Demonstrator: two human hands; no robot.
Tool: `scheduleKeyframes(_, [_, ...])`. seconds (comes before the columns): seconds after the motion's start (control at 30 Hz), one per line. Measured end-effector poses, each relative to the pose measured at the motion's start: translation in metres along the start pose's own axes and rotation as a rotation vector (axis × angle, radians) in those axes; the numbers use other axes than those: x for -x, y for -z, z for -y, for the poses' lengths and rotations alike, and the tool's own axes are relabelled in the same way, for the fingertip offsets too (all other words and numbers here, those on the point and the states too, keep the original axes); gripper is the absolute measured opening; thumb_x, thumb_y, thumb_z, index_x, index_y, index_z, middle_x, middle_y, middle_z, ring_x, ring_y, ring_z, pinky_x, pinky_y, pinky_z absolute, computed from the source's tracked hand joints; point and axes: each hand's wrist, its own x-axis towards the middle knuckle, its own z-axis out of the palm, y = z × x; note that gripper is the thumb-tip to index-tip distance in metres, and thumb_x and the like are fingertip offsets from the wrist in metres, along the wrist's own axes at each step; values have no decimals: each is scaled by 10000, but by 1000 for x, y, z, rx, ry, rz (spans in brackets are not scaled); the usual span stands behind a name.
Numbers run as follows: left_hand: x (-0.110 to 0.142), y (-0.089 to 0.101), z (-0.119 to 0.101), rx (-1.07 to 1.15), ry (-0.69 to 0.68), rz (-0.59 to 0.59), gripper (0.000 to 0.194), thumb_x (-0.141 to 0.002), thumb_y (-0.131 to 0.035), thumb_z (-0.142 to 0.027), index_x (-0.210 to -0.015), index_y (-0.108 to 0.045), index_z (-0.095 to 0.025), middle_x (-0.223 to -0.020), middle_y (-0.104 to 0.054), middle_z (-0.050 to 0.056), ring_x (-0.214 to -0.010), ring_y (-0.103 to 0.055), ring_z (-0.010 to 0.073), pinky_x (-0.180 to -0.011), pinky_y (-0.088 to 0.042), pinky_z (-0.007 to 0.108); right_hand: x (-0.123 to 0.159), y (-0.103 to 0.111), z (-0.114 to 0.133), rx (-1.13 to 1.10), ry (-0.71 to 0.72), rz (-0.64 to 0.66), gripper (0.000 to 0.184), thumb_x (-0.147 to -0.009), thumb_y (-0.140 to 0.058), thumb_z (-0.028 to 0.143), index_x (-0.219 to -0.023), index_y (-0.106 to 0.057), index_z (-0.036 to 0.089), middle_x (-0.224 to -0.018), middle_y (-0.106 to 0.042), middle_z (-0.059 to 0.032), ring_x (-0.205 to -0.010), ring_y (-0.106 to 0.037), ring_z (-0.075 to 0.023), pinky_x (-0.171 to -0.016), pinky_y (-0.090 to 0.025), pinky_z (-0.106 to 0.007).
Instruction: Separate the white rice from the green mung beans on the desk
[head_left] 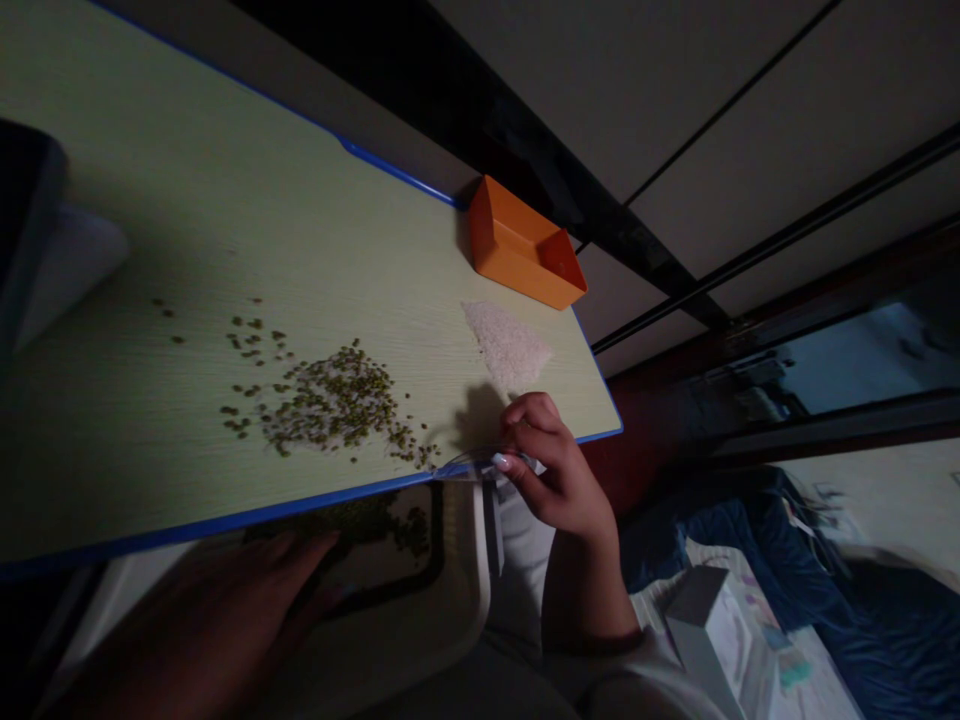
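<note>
Small green beans (341, 395), mung beans by their look, lie mixed with white grains near the table's blue front edge. My right hand (551, 465) is closed in a pinch on a thin clear plastic piece (469, 462), whose far end reaches the edge of the bean pile. Beyond that hand sits a separate heap of white grains (510, 345), rice-like. Lower down, in shadow, my left hand (225, 610) is held over a pale plastic bin (480, 560) with its fingers stretched out. More green beans (360, 520) lie in a dark-rimmed tray inside the bin.
An orange open box (517, 250) stands at the table's far edge, beside the white heap. A dark object (30, 200) occupies the left end of the light green table (225, 200). Off to the right are a bed with blue cloth (720, 530) and a grey box (712, 630).
</note>
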Motion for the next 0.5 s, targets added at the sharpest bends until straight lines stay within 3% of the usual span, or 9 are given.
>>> scheduleKeyframes(0.2, [2, -11, 8, 13, -12, -16, 482, -954, -454, -572, -1340, -666, -378, -1347, -752, 85, -1165, -725, 354, -999, -557, 615, -3, -9, 3, -5, 3, -32, 154, -988, -583, 243, -836, -562, 238, -940, -561, -48, -992, -543, -234, -900, -447, -428])
scheduleKeyframes(0.5, [1, 0, -1, 88, 53, -17, 487, -889, -524, -572, -1269, -724, -342, -1293, -776, 107, -1134, -736, 396, -998, -554, 649, -5, -12, 1, 30, -51, -89, 182, -1003, -557, 235, -823, -535, 232, -916, -562, -48, -970, -535, -232, -885, -439, -417])
